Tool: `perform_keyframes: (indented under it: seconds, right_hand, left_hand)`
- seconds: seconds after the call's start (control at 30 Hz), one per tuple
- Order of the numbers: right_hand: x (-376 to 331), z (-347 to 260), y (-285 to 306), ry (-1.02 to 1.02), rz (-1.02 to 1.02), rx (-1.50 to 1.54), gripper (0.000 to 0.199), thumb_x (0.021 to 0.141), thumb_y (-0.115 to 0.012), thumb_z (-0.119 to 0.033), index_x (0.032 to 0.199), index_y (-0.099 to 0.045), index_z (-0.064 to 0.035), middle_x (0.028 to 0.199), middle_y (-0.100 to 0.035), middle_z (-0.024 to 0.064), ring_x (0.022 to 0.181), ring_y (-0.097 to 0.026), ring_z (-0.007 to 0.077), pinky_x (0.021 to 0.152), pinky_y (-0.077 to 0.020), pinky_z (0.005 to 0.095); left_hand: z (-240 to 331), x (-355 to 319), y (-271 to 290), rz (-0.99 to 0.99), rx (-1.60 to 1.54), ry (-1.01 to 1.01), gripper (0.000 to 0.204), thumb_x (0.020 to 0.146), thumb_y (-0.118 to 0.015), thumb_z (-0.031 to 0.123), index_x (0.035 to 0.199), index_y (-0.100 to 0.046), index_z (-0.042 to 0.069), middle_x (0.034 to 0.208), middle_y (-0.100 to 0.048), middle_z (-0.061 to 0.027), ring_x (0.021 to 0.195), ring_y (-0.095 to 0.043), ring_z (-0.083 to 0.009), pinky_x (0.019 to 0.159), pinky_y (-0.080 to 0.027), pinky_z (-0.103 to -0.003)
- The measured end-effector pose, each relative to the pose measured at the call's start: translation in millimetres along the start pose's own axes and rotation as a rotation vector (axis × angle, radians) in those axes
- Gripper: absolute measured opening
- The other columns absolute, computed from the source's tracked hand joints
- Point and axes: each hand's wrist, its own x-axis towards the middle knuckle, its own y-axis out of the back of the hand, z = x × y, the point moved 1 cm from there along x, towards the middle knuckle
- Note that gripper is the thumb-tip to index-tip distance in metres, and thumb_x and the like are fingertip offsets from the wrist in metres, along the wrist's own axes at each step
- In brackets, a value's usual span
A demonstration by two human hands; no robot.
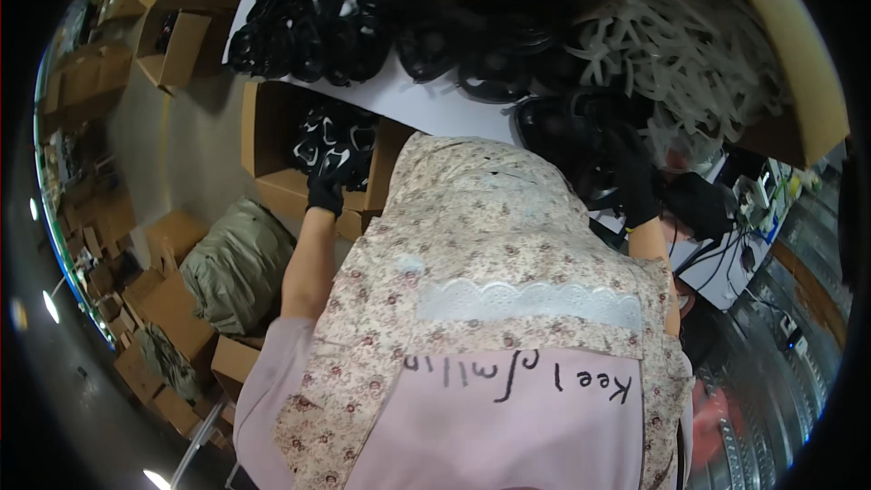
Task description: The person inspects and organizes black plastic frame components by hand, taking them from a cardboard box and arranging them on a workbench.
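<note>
My left hand (pixel 327 185), in a black glove, reaches over the near wall of an open cardboard box (pixel 260 127). Inside lie several glossy black frame-like parts (pixel 318 138) with pale, shiny edges. The fingers seem closed on one of these parts, though black glove and black part partly merge. On the right, my black-gloved right hand (pixel 632 177) is at a dark pile of black moulded pieces (pixel 558 127) on the white table (pixel 426 109). Its fingers blend into the pile, so their grip is hidden.
Bundled black parts (pixel 313 27) stand along the table's far left. A tilted carton (pixel 821 82) holds translucent whitish strips (pixel 685 45). Cables (pixel 717 259) and a black bag-like object (pixel 697 204) lie at right. A grey-green sack (pixel 240 263) and cartons (pixel 172 308) fill the left floor.
</note>
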Motion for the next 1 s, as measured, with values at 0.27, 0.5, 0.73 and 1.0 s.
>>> perform_keyframes:
  seconds: [0.27, 0.5, 0.73, 1.0]
  right_hand:
    - [-14, 2, -11, 0.152, 0.215, -0.259, 0.031, 0.094, -0.061, -0.015, 0.123, -0.060, -0.0037, 0.112, -0.063, 0.0062, 0.094, -0.060, 0.0122, 0.076, -0.0496, 0.0255]
    - [-15, 1, 12, 0.103, 0.110, 0.029, 0.028, 0.095, -0.059, -0.012, 0.121, -0.060, -0.0017, 0.106, -0.065, 0.0070, 0.085, -0.063, 0.0125, 0.075, -0.0502, 0.0244]
    - [-32, 28, 43, 0.161, 0.270, -0.049, 0.027, 0.094, -0.059, -0.007, 0.119, -0.057, 0.0021, 0.111, -0.064, 0.0089, 0.100, -0.063, 0.0152, 0.084, -0.0513, 0.0261]
    - [-15, 27, 51, 0.231, 0.253, -0.025, 0.025, 0.095, -0.055, -0.009, 0.116, -0.062, 0.0024, 0.113, -0.064, 0.0114, 0.103, -0.060, 0.0201, 0.089, -0.0483, 0.0311]
  left_hand:
    - [-26, 122, -39, 0.438, 0.269, -0.130, 0.035, 0.093, -0.052, 0.018, 0.125, -0.057, 0.005, 0.122, -0.062, -0.0126, 0.108, -0.060, -0.0276, 0.093, -0.047, -0.036]
    - [-72, 242, 72, 0.419, -0.619, -0.162, 0.030, 0.097, -0.050, 0.016, 0.125, -0.057, 0.006, 0.115, -0.065, -0.0110, 0.105, -0.062, -0.0267, 0.092, -0.048, -0.036]
    - [50, 225, -29, 0.111, 0.237, -0.051, 0.030, 0.096, -0.051, 0.018, 0.123, -0.059, 0.010, 0.111, -0.066, -0.0129, 0.105, -0.062, -0.0280, 0.089, -0.050, -0.038]
    - [104, 149, -89, 0.031, 0.896, -0.110, 0.024, 0.089, -0.053, 0.013, 0.111, -0.064, 0.010, 0.103, -0.067, -0.0165, 0.098, -0.063, -0.0355, 0.080, -0.050, -0.041]
